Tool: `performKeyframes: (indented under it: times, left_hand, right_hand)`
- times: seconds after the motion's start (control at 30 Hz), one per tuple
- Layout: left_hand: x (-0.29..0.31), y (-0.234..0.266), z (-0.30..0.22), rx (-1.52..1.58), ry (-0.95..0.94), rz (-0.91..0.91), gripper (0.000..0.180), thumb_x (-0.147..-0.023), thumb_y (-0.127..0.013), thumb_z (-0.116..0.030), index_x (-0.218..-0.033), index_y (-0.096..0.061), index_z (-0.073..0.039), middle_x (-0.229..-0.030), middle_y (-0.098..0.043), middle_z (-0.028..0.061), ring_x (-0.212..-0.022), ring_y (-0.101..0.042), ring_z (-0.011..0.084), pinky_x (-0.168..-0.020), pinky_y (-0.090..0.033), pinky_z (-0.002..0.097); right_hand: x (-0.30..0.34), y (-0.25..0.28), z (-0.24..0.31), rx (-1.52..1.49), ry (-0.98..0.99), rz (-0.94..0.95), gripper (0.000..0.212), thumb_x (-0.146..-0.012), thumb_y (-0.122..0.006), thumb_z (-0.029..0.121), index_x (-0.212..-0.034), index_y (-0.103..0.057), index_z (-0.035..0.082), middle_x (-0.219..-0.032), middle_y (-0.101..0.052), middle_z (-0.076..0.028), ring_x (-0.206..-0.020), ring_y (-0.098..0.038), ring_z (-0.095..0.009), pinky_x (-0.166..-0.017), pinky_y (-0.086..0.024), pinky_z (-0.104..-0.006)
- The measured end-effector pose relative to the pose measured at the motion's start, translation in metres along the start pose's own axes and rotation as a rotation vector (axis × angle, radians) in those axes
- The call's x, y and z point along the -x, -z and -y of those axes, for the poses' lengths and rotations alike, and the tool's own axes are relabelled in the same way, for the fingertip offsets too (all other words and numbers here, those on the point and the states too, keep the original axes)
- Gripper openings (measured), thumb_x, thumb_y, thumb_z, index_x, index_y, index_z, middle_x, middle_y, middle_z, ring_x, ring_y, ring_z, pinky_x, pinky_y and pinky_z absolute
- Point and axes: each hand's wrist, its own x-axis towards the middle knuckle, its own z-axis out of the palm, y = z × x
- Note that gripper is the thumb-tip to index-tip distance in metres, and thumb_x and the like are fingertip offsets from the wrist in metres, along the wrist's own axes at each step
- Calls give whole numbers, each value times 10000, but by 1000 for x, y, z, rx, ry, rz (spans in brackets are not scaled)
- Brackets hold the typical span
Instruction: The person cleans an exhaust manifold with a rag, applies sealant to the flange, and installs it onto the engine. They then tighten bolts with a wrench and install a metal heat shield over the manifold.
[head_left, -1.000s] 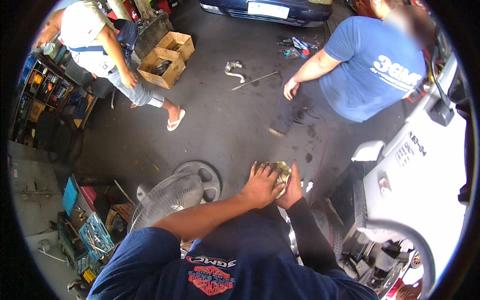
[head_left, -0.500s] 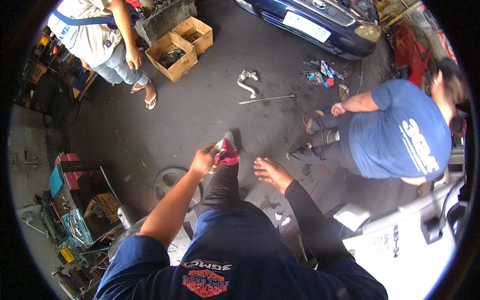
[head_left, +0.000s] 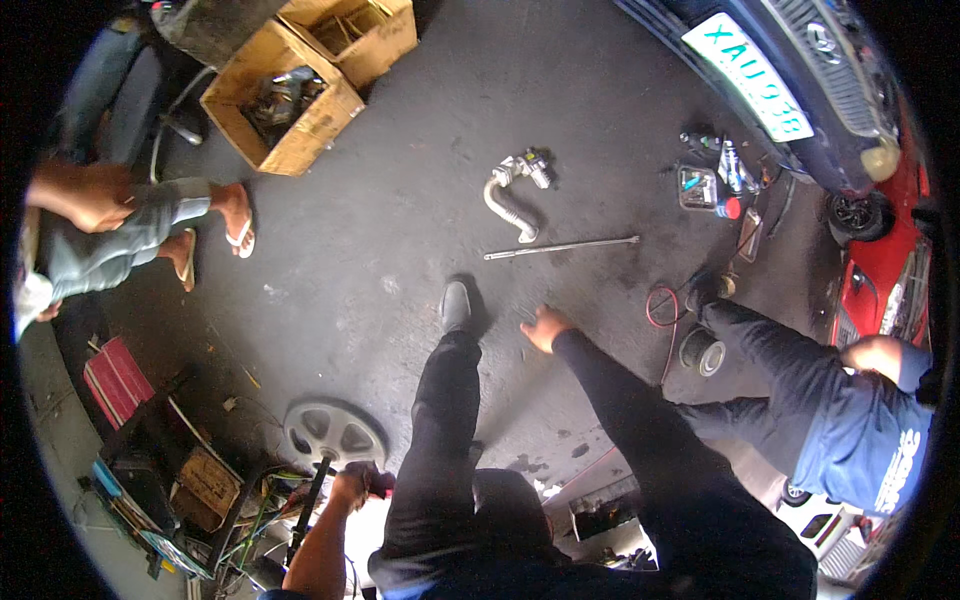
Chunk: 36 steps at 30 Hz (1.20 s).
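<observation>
My left hand [head_left: 352,487] is low on the left, closed on a red cloth [head_left: 381,484]. Most of the cloth is hidden by the hand and my leg. Just beyond that hand lies a grey wheel-shaped cover [head_left: 335,432] with spokes. My right hand [head_left: 547,328] hangs over the floor right of my shoe, slightly blurred, its visible fingers apart with nothing seen in them. Ahead of it a long metal bar [head_left: 562,247] rests on the floor. Past the bar lies a bent metal pipe [head_left: 497,202] with a fitting at its far end.
Wooden boxes [head_left: 345,108] of metal parts stand far left, near a person in sandals [head_left: 236,222]. A dark car [head_left: 810,70] is far right, with a clear tray [head_left: 697,187] before it. Another person [head_left: 800,400] is at right, near a round filter [head_left: 703,354] and red hose [head_left: 650,306].
My left hand has moved down and back with the red cloth. My right hand has shifted slightly forward. My view has moved, and both other people now appear nearer the edges.
</observation>
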Motion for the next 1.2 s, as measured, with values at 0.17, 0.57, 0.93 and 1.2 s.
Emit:
performKeyframes:
  times: [0.17, 0.57, 0.93, 1.2]
  left_hand:
    - [46, -11, -19, -324, -7, 248, 330, -965, -723, -220, -1231, -649, -41, -970, -777, 178, -915, -773, 339, -795, -625, 451]
    - [75, 34, -118, 767, 347, 174, 312, -1114, -519, -285, -1169, -734, -65, -858, -737, 69, -592, -639, 167, -489, -493, 322]
    - [85, 157, -284, 234, -329, -365, 393, -1088, -540, -404, -1302, -639, -90, -1099, -731, 138, -998, -702, 274, -860, -560, 390]
    - [225, 101, -353, 1376, -791, 324, 483, -1145, -393, -366, -1445, -609, -55, -1390, -688, 89, -1284, -659, 292, -1110, -524, 447]
  right_hand:
    - [-186, 63, 38, 42, -4, -123, 833, -1022, -635, 533, -1576, -414, -49, -1533, -566, -281, -1435, -542, -418, -1205, -444, -475]
    - [-315, 95, 71, -115, -85, -174, 821, -947, -689, 681, -1518, -540, 109, -1547, -602, -154, -1441, -556, -359, -1156, -480, -504]
    - [113, 164, -28, -1671, 201, -202, 207, -959, -766, 192, -942, -643, 28, -735, -565, -1, -609, -569, -136, -595, -535, -346]
    - [527, 106, -57, -1076, 451, -594, 255, -878, -831, 211, -814, -694, 4, -705, -655, -28, -609, -597, -124, -588, -468, -325]
